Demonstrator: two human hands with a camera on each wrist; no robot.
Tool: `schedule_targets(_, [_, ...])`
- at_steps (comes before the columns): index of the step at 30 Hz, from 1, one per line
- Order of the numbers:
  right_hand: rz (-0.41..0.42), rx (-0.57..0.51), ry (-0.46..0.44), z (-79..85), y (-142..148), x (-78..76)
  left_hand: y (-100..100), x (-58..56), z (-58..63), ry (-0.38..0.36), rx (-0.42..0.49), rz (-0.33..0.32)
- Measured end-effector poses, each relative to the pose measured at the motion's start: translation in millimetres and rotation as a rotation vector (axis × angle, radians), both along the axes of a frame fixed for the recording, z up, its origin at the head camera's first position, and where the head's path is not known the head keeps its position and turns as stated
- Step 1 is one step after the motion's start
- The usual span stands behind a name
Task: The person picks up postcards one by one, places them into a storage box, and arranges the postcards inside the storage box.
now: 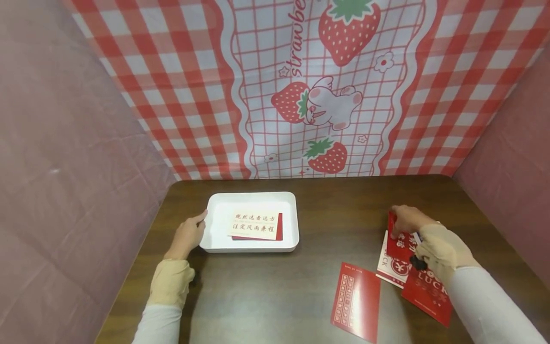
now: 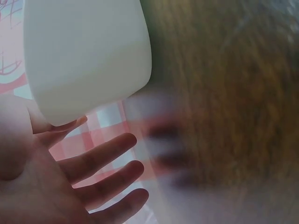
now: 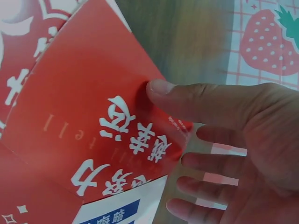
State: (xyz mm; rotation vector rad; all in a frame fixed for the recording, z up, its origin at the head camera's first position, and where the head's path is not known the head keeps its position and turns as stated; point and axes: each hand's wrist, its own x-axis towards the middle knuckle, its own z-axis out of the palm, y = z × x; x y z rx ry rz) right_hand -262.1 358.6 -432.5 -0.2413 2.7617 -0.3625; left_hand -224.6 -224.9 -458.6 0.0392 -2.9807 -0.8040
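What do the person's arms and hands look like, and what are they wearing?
The left sleeve and right sleeve are white. A beige wrap covers each wrist, with a small dark bit sticking out. The left hand and right hand wear no gloves.

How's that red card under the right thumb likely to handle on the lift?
The red card is probably light, as it looks thin. It's likely fairly stiff, since its edges run straight. It may slide easily off the white card partly beneath it, given its smooth-looking face.
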Motion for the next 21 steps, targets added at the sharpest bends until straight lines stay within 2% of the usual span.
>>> schedule_targets(6, [0.007,0.041,0.006,-4.8,0.6,1.4,0.7,-0.9,-2.1,0.007,0.014,0.014])
schedule_targets(12, [-0.003,0.007,-0.012,-8.6,3.5,0.1,0.2,0.2,-3.4,-0.005,0.025,0.035])
schedule_targets(21, [-0.004,0.007,0.051,-13.2,10.6,0.0,0.5,-1.5,-2.4,0.003,0.049,0.036])
